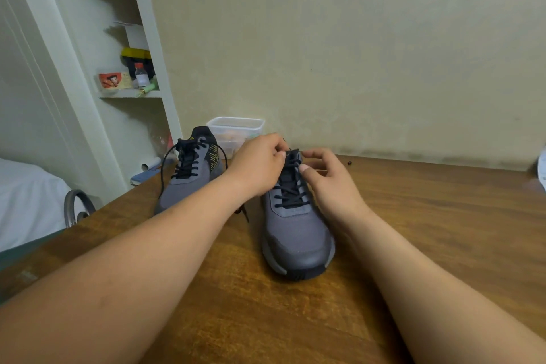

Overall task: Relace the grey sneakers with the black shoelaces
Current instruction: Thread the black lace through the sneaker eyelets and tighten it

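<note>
Two grey sneakers stand on the wooden table. The nearer sneaker points its toe at me, with a black shoelace crossed through its eyelets. My left hand pinches the lace at the top of the tongue. My right hand sits on the other side of the tongue, thumb and fingers curled at the top eyelets; what they hold is hidden. The second sneaker stands behind and to the left, laced in black, with a loose lace loop hanging off its left side.
A clear plastic container stands against the wall behind the sneakers. A small dark object lies on the table to the right. Shelves with bottles and boxes rise at left, beside a bed and a chair back.
</note>
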A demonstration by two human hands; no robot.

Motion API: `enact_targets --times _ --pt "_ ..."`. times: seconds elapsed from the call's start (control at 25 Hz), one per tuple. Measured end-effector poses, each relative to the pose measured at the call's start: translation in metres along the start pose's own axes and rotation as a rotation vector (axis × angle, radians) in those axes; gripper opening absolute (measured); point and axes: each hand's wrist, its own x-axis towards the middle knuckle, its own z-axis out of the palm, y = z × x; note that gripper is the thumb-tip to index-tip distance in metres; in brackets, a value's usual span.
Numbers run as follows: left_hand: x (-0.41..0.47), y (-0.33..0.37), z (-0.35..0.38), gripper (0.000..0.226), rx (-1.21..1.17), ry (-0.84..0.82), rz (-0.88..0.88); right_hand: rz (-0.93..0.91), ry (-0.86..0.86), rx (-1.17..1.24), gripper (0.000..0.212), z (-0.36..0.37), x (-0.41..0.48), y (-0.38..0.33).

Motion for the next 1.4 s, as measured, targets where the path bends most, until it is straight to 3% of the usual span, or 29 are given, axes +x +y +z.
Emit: enact_targets --times 0.24,0.64,0.96,1.2,1.4 --pt "0.006 -0.001 0.0 0.013 -0.04 0.0 -0.005 -0.168 0.019 -0.116 0.035 0.007 -0.001 0.018" --pt "0.005 0.004 -0.014 0.015 0.151 -0.085 0.119 -0.163 0.018 -0.107 0.035 0.006 0.002 0.025" --pt "0.011 0.002 -0.013 0.017 -0.072 -0.196 -0.049 -0.153 0.011 -0.104 0.037 0.006 0.0 0.025" --pt "0.018 0.002 -0.015 0.025 0.05 -0.302 -0.032 -0.158 0.014 -0.1 0.038 0.008 0.002 0.026" --pt "0.009 0.001 -0.02 0.019 -0.208 -0.286 -0.089 -0.153 0.015 -0.094 0.037 0.007 0.001 0.026"
